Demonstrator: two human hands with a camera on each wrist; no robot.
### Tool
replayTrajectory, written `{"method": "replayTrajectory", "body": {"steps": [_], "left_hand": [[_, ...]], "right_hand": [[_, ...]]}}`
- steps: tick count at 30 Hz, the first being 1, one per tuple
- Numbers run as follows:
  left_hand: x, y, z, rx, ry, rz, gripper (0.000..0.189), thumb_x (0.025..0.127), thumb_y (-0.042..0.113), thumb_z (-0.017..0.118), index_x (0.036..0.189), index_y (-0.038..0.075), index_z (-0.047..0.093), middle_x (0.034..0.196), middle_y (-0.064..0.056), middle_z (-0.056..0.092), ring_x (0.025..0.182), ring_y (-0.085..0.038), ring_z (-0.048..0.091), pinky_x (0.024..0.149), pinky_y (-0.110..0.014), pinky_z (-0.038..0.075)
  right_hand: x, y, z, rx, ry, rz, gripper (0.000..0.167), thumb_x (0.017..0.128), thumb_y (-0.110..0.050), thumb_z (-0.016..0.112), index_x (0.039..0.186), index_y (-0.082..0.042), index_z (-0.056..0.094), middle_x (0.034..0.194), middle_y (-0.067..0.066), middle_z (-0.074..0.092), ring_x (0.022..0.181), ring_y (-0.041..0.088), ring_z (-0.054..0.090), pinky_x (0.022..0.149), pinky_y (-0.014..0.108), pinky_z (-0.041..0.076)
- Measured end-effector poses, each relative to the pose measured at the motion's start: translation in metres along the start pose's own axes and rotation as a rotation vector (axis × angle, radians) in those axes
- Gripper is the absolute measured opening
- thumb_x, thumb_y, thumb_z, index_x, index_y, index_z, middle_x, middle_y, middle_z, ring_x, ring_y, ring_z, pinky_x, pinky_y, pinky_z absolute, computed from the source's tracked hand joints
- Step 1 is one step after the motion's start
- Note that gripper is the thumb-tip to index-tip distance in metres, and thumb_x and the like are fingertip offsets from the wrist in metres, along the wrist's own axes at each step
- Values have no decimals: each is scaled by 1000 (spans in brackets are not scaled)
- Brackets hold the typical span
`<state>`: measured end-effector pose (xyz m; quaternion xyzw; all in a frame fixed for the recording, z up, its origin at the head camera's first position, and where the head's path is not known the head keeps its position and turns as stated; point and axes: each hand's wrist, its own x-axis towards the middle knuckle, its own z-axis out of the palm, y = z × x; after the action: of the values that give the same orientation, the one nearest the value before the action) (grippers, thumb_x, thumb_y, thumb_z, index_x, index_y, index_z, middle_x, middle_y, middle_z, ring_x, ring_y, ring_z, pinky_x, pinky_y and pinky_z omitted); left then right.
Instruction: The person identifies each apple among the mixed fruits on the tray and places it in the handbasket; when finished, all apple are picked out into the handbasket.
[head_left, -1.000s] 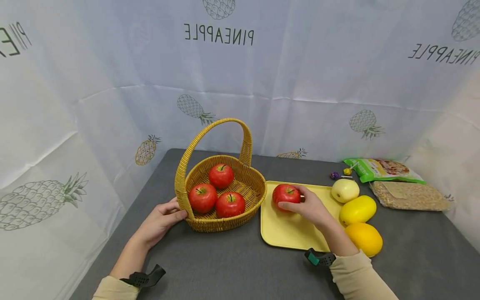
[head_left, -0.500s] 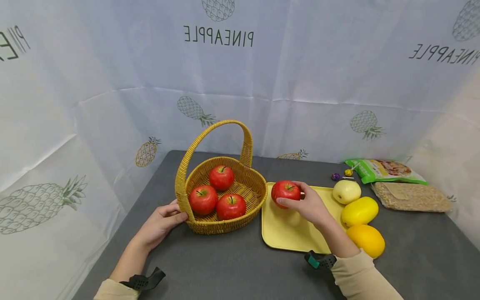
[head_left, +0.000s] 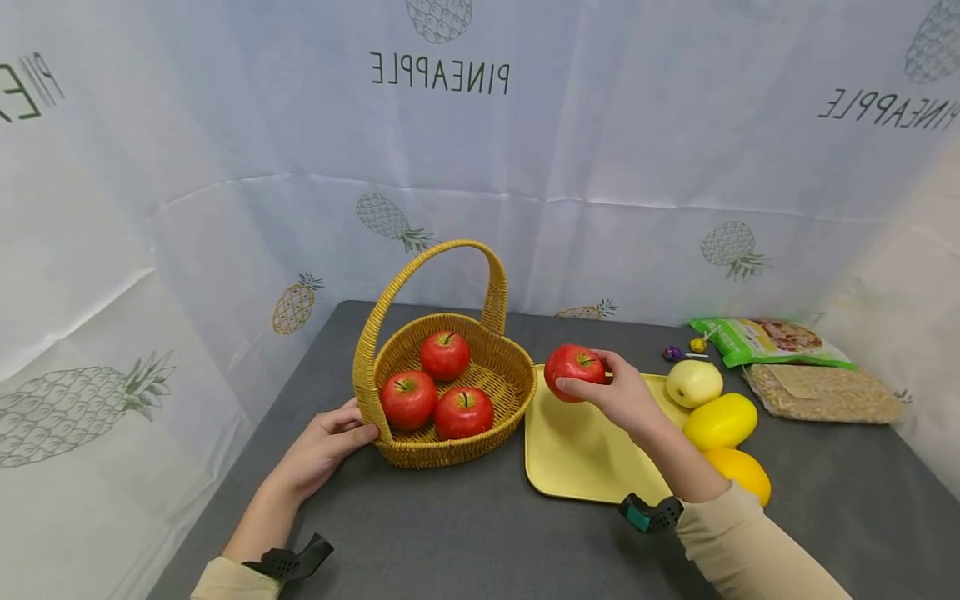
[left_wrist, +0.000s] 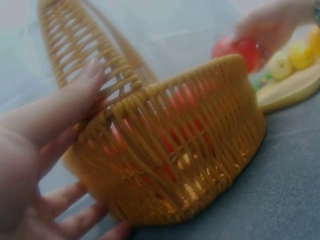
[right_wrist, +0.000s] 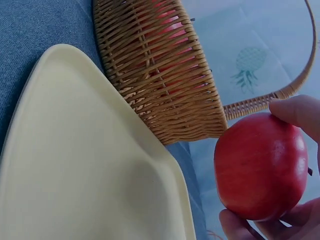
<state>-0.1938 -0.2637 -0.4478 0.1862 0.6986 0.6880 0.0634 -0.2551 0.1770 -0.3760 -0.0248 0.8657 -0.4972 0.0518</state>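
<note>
A red apple point(head_left: 573, 372) is held up by my right hand point(head_left: 626, 404), above the far left part of a yellow tray point(head_left: 577, 467). Thumb and fingers press on opposite sides of the apple in the right wrist view, where it hangs clear of the tray. Left of the tray stands a heart-shaped woven basket point(head_left: 450, 454) with a tall arched handle, holding three red apples point(head_left: 465, 413). My left hand point(head_left: 318, 450) grips the basket's left side at the foot of the handle, the thumb in front. Its other fingertips lie partly hidden behind the weave.
Right of the tray lie a pale round fruit point(head_left: 693, 383), a yellow oval fruit point(head_left: 722, 422) and an orange-yellow fruit point(head_left: 742, 473). Behind them are two small lollipops point(head_left: 697, 344), a green food bag point(head_left: 776, 342) and a clear bag of grains point(head_left: 821, 393). A pineapple-print curtain point(head_left: 600, 167) encloses the grey table.
My right hand has lifted the apple up off the tray. The left hand and the basket have stayed in place.
</note>
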Motion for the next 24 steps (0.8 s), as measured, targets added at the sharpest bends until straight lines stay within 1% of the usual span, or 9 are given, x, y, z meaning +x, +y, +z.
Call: {"method": "replayTrajectory", "body": {"steps": [5,7,9,11,15,17,20,24], "left_hand": [[0,-1,0,1,2,-6,17,101,3,63,114,-1,73,152,-16,41,140,-7,33,100,-25,46],[0,-1,0,1,5,-9,17,101,4,63,114,-2,73,154,-17,39,140,-7,33,101,-25,46],[1,0,0,2,5,-10,17,101,4,63,114,-2,73,155,-20,36,142,-8,31,101,-25,46],[0,0,0,5,6,-16,17,102,4,63,114,-2,73,158,-22,33,145,-14,28,101,-25,46],[1,0,0,9,10,-25,18,102,4,63,114,-3,73,161,-25,28,151,-34,17,101,-24,46],[1,0,0,8,11,-26,18,102,4,63,114,-3,73,161,-26,27,151,-41,12,101,-24,46],[1,0,0,2,12,-28,17,101,4,63,114,-3,73,161,-26,26,151,-44,8,101,-23,46],[1,0,0,-6,12,-26,17,101,4,64,113,-3,73,162,-26,25,152,-44,7,101,-23,46]], "right_hand": [[1,-5,-2,9,-28,1,93,84,-51,83,151,-4,40,142,18,51,124,35,52,97,47,50],[1,-7,-2,17,-35,-3,93,84,-51,83,151,-4,40,143,18,51,124,35,52,97,48,50],[1,-8,-2,29,-34,-8,93,84,-51,84,151,-4,40,142,17,51,124,35,52,97,47,50],[0,-11,-2,43,-34,-11,92,84,-50,83,151,-4,41,142,17,51,124,34,52,98,47,50],[0,-16,-1,54,-31,-11,93,85,-52,82,152,-4,40,143,17,51,125,34,51,99,47,49],[-1,-19,-1,54,-31,-10,93,85,-53,82,153,-5,40,144,16,51,126,34,50,100,48,48],[-1,-23,0,52,-33,-13,93,84,-53,82,153,-7,40,144,15,51,126,34,50,100,50,48],[-1,-26,4,53,-49,-16,92,84,-52,83,153,-8,41,144,15,51,127,35,50,99,49,49]]}}
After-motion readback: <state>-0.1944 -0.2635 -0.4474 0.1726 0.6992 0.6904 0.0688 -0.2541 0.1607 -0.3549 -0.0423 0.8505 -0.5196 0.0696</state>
